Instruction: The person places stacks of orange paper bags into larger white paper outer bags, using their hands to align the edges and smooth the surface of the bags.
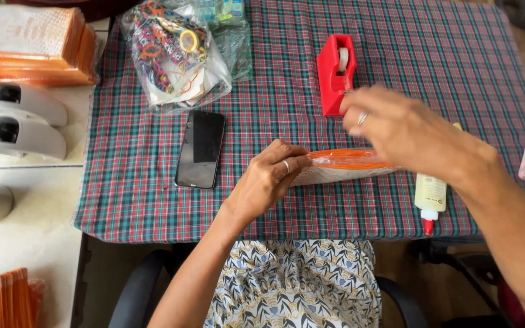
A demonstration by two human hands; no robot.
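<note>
Checked red-and-green cloth covers the table (153, 200), and most of the goods sit at its far side. Just beyond the fingers of the right hand (408, 130) stands a red tape dispenser (334, 74); beneath that hand, and pinned at its near end by the left hand (267, 179), lies a flat orange-and-white packet (344, 165). The left fingers (293, 163) are curled and press down on the packet's edge, knuckles up, wrist bent back toward the body. The right hand is blurred with motion, its fingers drawn loosely together near the dispenser's cutter; whether they pinch a strip of tape I cannot tell.

Risks, as I judge them: a strip of tape could fold and stick to itself or to the cloth, since the right hand moves fast and low. The packet could slide if the left fingers ease off, being held at one end only. A white glue bottle (430, 195) lies just right of the packet under the right forearm, and a sweep of that arm could roll it off the table edge. Left of the left fingers rests a black phone (200, 149), apart from them.
</note>
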